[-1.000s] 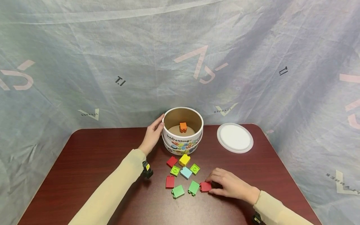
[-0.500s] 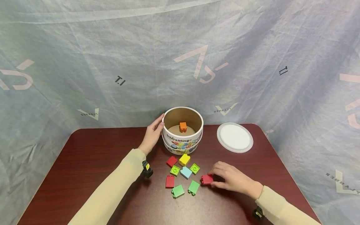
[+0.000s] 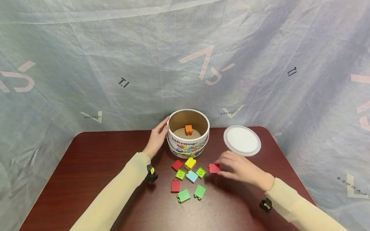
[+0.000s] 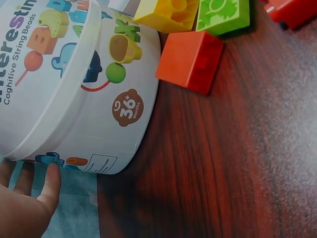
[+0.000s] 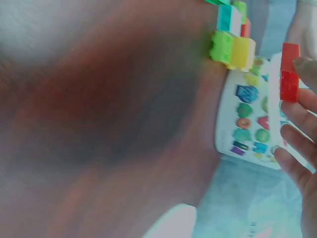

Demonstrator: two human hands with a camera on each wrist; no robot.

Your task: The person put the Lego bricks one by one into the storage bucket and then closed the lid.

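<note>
My left hand (image 3: 157, 139) lies against the left side of a white printed bucket (image 3: 185, 148), with relaxed fingers touching its wall just below the rim. In the left wrist view, fingertips (image 4: 51, 173) show against the bucket's lower printed band. An orange toy brick (image 3: 189, 130) lies inside on the bucket's floor. My right hand (image 3: 241, 167) pinches a red toy brick (image 3: 214, 168) between thumb and fingers, right of the loose bricks. The right wrist view shows that red brick (image 5: 290, 73) between thumb and index finger, overlapping the bucket, the other fingers spread.
Loose bricks lie in front of the bucket: yellow (image 3: 190, 163), light blue (image 3: 192, 176), two lime, two green (image 3: 199, 192) and two red (image 3: 175, 186). A round white lid (image 3: 242, 140) lies at the table's back right. A grey cloth (image 3: 185, 64) hangs behind the table.
My right hand has drawn the red brick away from beside the green one, back toward the bucket and lid and slightly right. The left hand and bucket hold their place.
</note>
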